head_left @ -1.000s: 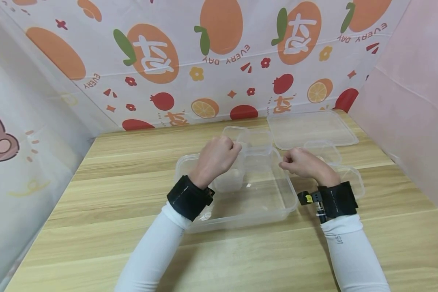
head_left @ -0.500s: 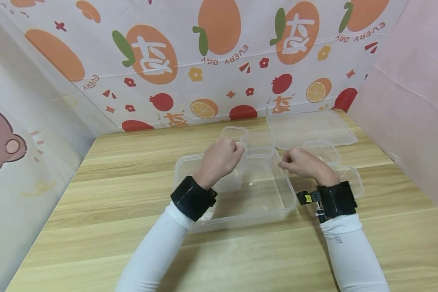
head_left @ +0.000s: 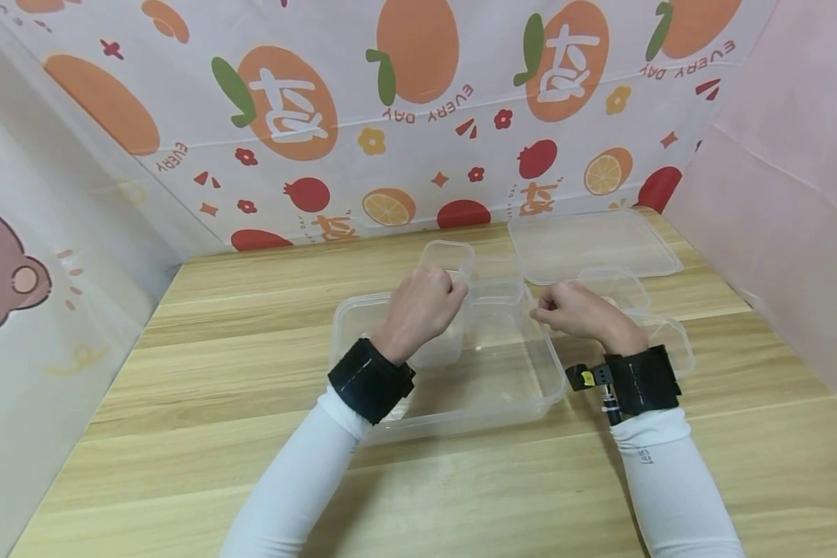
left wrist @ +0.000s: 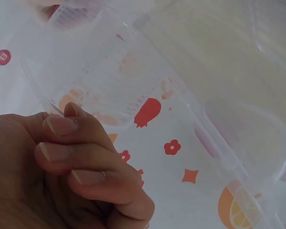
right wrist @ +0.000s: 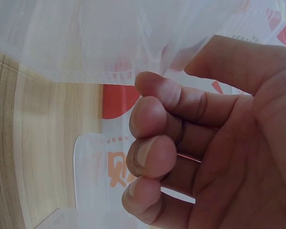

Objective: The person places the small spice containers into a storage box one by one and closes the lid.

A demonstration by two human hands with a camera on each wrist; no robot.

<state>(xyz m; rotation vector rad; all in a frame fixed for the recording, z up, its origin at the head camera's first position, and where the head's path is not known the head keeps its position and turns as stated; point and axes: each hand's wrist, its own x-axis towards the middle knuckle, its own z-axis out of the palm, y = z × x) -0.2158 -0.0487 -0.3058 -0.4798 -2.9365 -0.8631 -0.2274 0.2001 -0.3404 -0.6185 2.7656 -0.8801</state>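
My left hand [head_left: 425,306] is curled above the large clear plastic box [head_left: 446,426], its fingers at the edge of a small clear container [head_left: 497,271]. In the left wrist view the container's transparent wall [left wrist: 109,71] lies just beyond the curled fingertips. My right hand [head_left: 579,310] is beside the box's right rim. In the right wrist view, its thumb and forefinger pinch a clear plastic edge [right wrist: 148,28]; whether this belongs to the small container or the box is hard to tell. Another small clear container [head_left: 439,349] stands inside the box, partly behind the left hand.
A large flat clear lid [head_left: 593,244] lies at the back right. Two smaller clear lids, one farther back [head_left: 617,283] and one nearer [head_left: 673,341], lie around the right hand. Another clear plastic piece [head_left: 446,252] is behind the left hand. The printed cloth [head_left: 418,178] borders the wooden table [head_left: 237,341].
The left hand has shifted slightly right. The small clear container between the hands has tipped or dropped a little toward the box. The right hand has stayed nearly still.
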